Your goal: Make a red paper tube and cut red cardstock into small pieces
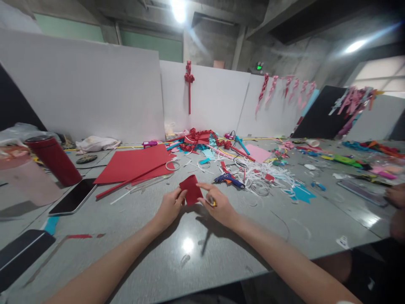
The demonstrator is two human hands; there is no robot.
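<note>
A small dark red piece of paper (190, 190) is held up between my two hands over the grey table (152, 253). My left hand (172, 204) pinches its left edge between thumb and fingers. On the other side, my right hand (218, 204) touches the right edge with its thumb and index finger. A thin tool with a yellow part (211, 202) is tucked in the curled fingers of my right hand; most of it is hidden. Larger red sheets (133, 162) with a long red strip (126, 183) across them lie beyond my left hand.
A blue glue gun (232, 180) and white paper scraps (262, 173) lie beyond my right hand. A phone (74, 197), red bottle (55, 160) and pink container (30, 181) stand or lie left. Another person's hand (397, 195) is at the right edge.
</note>
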